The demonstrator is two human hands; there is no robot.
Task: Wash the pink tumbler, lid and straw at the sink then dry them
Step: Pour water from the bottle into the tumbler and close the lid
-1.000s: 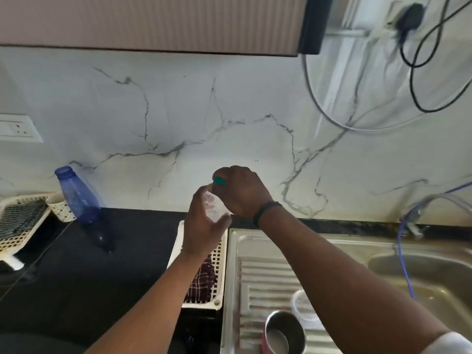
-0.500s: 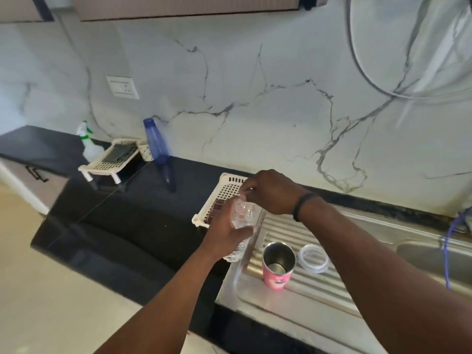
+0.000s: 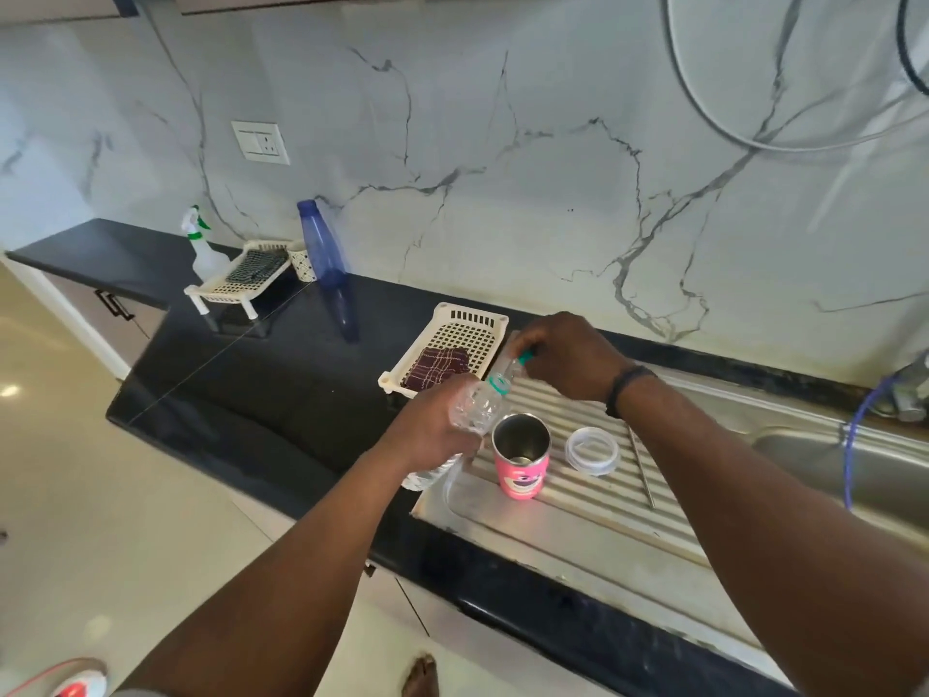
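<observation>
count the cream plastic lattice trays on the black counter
2. One cream plastic lattice tray sits beside the steel drainboard, holding a maroon checked cloth. The other, raised on legs, stands far left by the white spray bottle.

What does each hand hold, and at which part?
Left hand grips the clear bottle around its body; right hand pinches its green cap, off the neck.

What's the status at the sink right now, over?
Left hand grips clear bottle; right hand holds its green cap. Pink tumbler open on drainboard, lid and straw beside. Nothing blocking.
</observation>
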